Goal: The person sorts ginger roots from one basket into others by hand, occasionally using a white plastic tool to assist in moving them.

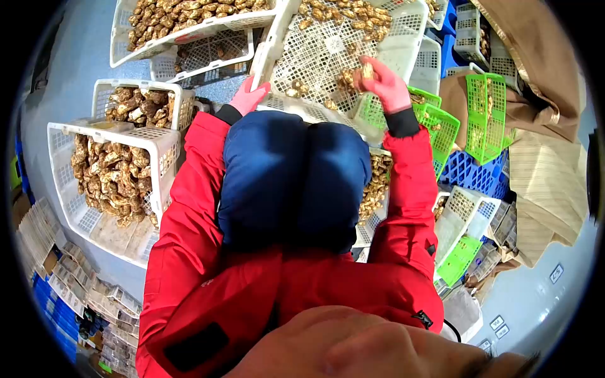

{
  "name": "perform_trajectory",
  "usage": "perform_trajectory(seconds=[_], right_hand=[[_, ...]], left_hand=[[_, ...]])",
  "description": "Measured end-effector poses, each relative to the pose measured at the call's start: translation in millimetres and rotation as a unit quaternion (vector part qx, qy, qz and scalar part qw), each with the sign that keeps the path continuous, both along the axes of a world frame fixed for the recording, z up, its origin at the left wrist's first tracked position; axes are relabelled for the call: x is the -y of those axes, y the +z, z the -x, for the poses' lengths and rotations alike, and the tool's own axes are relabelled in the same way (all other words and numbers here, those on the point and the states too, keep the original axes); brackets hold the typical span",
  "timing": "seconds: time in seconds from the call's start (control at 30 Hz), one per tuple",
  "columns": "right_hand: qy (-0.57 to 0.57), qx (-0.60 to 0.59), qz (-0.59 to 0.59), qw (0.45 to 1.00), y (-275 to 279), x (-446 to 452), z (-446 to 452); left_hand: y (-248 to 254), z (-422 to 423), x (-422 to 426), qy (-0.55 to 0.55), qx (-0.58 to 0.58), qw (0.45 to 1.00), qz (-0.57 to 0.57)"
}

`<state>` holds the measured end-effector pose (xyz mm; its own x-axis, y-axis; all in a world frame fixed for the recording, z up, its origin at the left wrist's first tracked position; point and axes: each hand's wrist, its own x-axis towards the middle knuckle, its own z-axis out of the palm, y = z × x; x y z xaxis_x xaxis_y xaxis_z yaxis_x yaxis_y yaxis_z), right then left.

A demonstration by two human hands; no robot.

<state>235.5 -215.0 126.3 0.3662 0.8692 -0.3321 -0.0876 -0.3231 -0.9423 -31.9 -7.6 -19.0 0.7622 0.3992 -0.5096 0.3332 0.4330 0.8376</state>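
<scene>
Between the fingers of my right hand [386, 85] is a small, knobbly, brown-and-cream piece [367, 71], whose exact kind I cannot make out. It is held over the right side of a white lattice crate [409, 38] in front of my knees. Similar brown lumps [346, 82] lie just left of that hand, inside the crate. My left hand [248, 96] grips the crate's near left corner, thumb toward the inside. More lumps [368, 25] are spread along the crate's far end, with bare lattice floor in the middle.
White crates heaped with brown lumps [113, 176] stand on the left, and another full crate [189, 22] at far left. Green baskets [485, 120], a blue crate [472, 173] and brown cloth [548, 164] are on the right. A further crate of lumps [376, 186] sits beside my right leg.
</scene>
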Motion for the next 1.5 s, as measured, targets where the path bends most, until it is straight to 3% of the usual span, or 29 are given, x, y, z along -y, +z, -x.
perform_trajectory(seconds=[0.03,0.1,0.17,0.23,0.3,0.37,0.43,0.5,0.57,0.63,0.67,0.7,0.8,0.9,0.97,1.0,1.13,1.23,1.3,1.33,1.43,1.47,1.5], right_hand=[[0.032,0.132,0.084,0.987,-1.2,33.7,6.1],[0.076,0.109,0.195,0.972,-3.7,113.9,24.4],[0.123,0.233,0.29,0.92,27.9,141.6,40.6],[0.027,0.19,0.338,0.921,18.2,131.0,37.1],[0.019,0.298,0.307,0.904,26.3,71.7,35.2],[0.055,0.434,0.362,0.824,-15.9,15.8,24.7],[0.122,0.498,0.408,0.755,-100.9,-17.6,3.9],[0.142,0.455,0.51,0.717,-134.2,-34.2,2.1],[0.118,0.461,0.433,0.766,-135.6,-33.8,-6.4],[0.015,0.371,0.311,0.875,-127.7,-17.0,-12.5],[-0.058,0.139,0.242,0.958,-113.8,-13.9,-9.4],[-0.188,-0.126,0.095,0.969,-98.6,-5.4,1.0],[-0.27,-0.249,0.012,0.93,-50.4,2.8,18.7],[-0.246,-0.348,-0.102,0.899,-57.1,14.2,22.9],[-0.309,-0.382,-0.064,0.869,-62.0,18.4,19.3],[-0.283,-0.399,-0.076,0.869,-64.4,22.3,18.1],[-0.232,-0.433,-0.126,0.862,-55.4,21.1,14.8],[-0.321,-0.298,-0.126,0.89,-50.6,-16.0,5.3],[-0.201,-0.243,-0.216,0.924,-5.2,-64.4,6.1],[-0.146,-0.172,-0.22,0.949,11.3,-83.5,8.3],[-0.092,-0.008,0.084,0.992,-7.0,-87.6,1.9],[0.005,0.272,0.259,0.927,-47.3,-80.5,-9.6],[0.067,0.407,0.374,0.831,-77.5,-68.7,-9.3]], left_hand=[[4.3,-0.5,2.8,0.03,0.019,0.999,0.035],[-3.3,-2.0,3.1,0.023,0.047,0.999,0.007],[2.1,-3.0,3.6,0.035,0.039,0.999,0.014],[1.9,-2.6,6.5,0.047,0.02,0.999,0.003],[4.1,-4.2,2.9,0.014,0.0,0.999,-0.046],[8.1,-2.1,2.6,0.011,0.005,0.999,-0.033],[12.1,-3.3,5.1,0.011,-0.002,1.0,-0.027],[8.8,-3.2,3.5,0.012,-0.007,0.999,-0.033],[14.9,-3.4,2.5,0.027,0.006,1.0,-0.007],[22.4,-4.8,2.1,0.005,-0.007,1.0,0.017],[17.8,-2.6,6.3,0.049,0.02,0.997,0.049],[14.5,-1.3,4.8,0.037,0.014,0.999,0.036],[23.1,-5.9,4.9,0.027,0.009,1.0,0.005],[10.9,-3.7,5.1,0.027,0.003,1.0,-0.01],[3.1,-3.0,2.0,0.018,0.002,1.0,-0.014],[-1.4,-3.4,0.3,-0.012,0.006,0.997,-0.081],[-8.1,0.2,-1.9,-0.018,0.013,0.995,-0.097],[6.1,-2.2,6.1,0.02,0.016,0.999,-0.031],[7.3,-3.9,5.4,0.041,0.011,0.999,-0.012],[4.8,-2.0,-1.3,-0.017,-0.012,0.998,-0.054],[14.6,-5.4,7.7,0.054,0.02,0.998,0.022],[13.2,-5.0,9.1,0.083,0.028,0.995,0.053],[12.2,-4.2,8.9,0.075,0.026,0.996,0.04]])
